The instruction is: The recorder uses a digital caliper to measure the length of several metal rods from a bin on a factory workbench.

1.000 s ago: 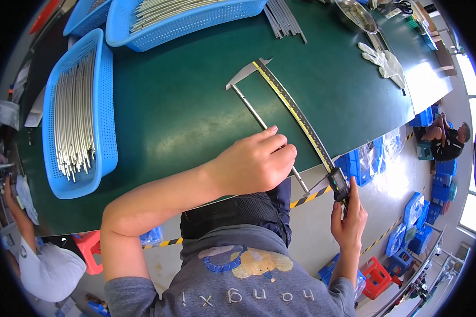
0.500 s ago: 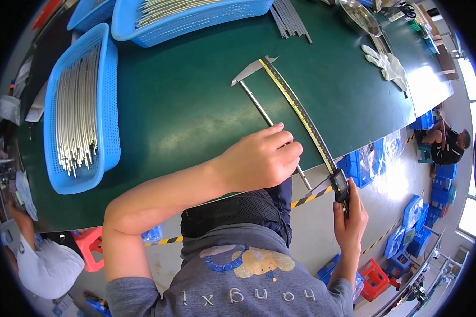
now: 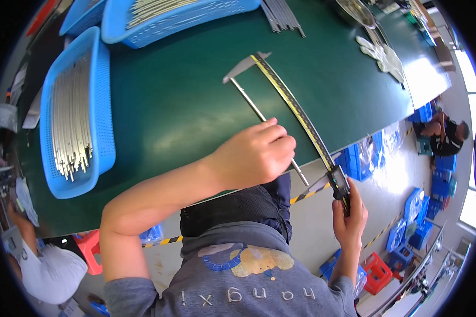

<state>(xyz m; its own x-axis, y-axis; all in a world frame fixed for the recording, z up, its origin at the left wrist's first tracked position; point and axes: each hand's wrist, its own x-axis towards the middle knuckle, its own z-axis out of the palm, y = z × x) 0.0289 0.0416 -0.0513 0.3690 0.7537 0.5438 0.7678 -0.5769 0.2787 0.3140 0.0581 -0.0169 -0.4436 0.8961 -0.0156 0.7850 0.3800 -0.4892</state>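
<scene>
My left hand (image 3: 256, 150) is closed around the middle of a thin silvery metal rod (image 3: 247, 99), over the table's near edge. A long digital caliper (image 3: 296, 109) lies slantwise to the right of the rod. The rod's far end meets the caliper's far jaw (image 3: 239, 68). Its near end is by the sliding jaw (image 3: 319, 183); whether they touch I cannot tell. My right hand (image 3: 350, 214) grips the caliper at its display end, off the table's edge, with the thumb and fingers around the slider.
Blue plastic baskets (image 3: 104, 132) of metal rods stand on the left and far side of the green table (image 3: 158, 100). Loose grey rods (image 3: 283, 16) lie at the back, a white glove (image 3: 382, 57) at the right. People sit at both sides.
The whole view has shifted slightly, table things moving a little left. Both hands keep their grip, and the rod stays between the caliper's jaws.
</scene>
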